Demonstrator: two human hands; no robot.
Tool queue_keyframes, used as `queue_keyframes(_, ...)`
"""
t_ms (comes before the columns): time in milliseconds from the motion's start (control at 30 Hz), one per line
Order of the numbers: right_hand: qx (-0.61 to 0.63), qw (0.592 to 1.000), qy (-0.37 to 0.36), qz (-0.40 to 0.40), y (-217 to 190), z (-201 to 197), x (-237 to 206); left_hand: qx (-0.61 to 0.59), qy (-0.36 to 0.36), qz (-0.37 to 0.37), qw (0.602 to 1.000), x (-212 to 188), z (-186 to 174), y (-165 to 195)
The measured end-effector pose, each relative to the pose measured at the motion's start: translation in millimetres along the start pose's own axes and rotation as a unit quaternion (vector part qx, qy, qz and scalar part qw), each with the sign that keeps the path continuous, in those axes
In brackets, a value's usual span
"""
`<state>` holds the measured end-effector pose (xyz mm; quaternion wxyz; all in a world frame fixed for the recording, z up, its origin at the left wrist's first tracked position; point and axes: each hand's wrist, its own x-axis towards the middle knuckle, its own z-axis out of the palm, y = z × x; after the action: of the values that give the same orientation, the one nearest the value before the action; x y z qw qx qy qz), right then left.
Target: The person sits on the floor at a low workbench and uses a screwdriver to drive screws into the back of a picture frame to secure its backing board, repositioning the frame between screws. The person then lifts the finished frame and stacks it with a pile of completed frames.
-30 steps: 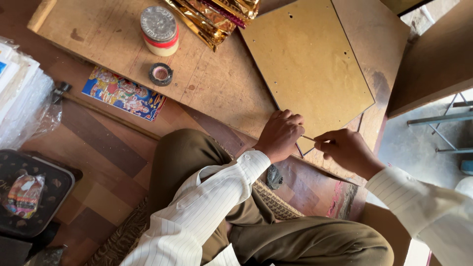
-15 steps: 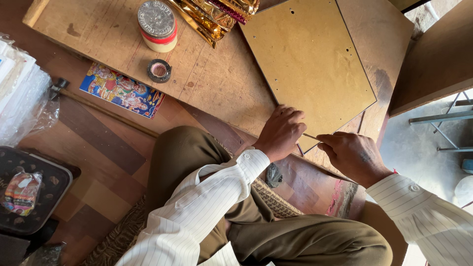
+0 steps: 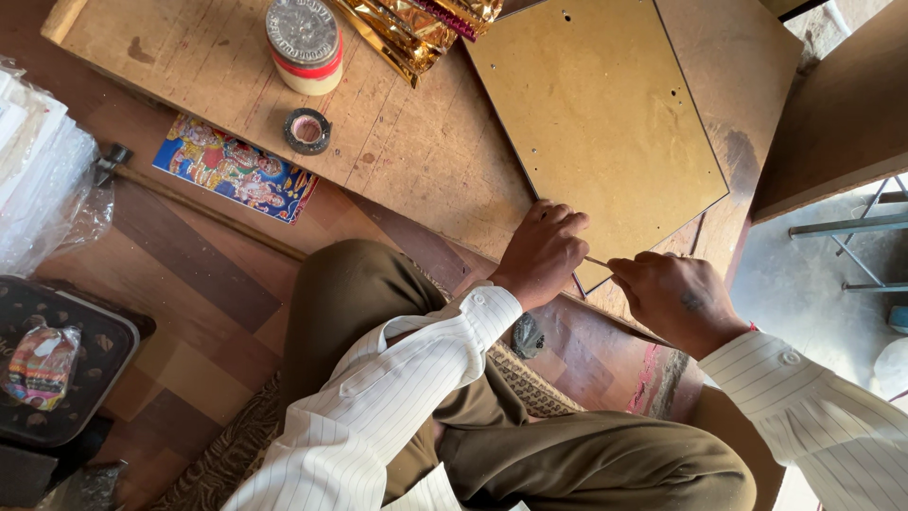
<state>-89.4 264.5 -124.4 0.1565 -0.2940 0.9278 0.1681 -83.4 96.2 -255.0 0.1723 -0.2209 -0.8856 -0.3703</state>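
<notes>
A brown hardboard panel (image 3: 605, 123) lies flat on a low wooden work board (image 3: 416, 151). My left hand (image 3: 544, 251) rests curled on the panel's near corner. My right hand (image 3: 676, 298) is just to its right, off the panel's edge, with its fingers pinched. A thin pale strip (image 3: 598, 260) runs between the two hands, and both seem to grip an end of it. My knee in brown trousers (image 3: 359, 284) is bent below the board.
On the board stand a round tin with a red band (image 3: 305, 38), a small tape roll (image 3: 307, 131) and gold foil packets (image 3: 416, 24). A colourful picture card (image 3: 235, 168) lies on the floor, plastic-wrapped sheets (image 3: 38, 180) at left, and a dark tray (image 3: 57, 369) lower left.
Both hands stay at the panel's near corner. My right hand has shifted slightly closer to the left one, and the view has moved a little.
</notes>
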Motion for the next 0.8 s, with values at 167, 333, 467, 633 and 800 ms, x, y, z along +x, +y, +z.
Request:
queue_keyframes(167,-0.032,0.996,-0.082,0.007,0,2,9,0.001,-0.016,-0.009,1.000,-1,1,1)
queue_keyframes(333,0.245,0.941,-0.089,0.218,7,17,24,-0.002,0.001,-0.010,1.000,-2,0,-1)
queue_keyframes(467,0.553,0.729,-0.167,0.368,25,18,30,-0.013,-0.013,-0.018,1.000,-1,0,-1)
queue_keyframes(633,0.296,0.927,-0.069,0.218,13,11,21,-0.016,-0.001,-0.010,1.000,1,2,-2)
queue_keyframes(800,-0.150,0.978,-0.091,-0.115,1,-8,15,-0.029,0.012,-0.015,0.999,-1,2,-3)
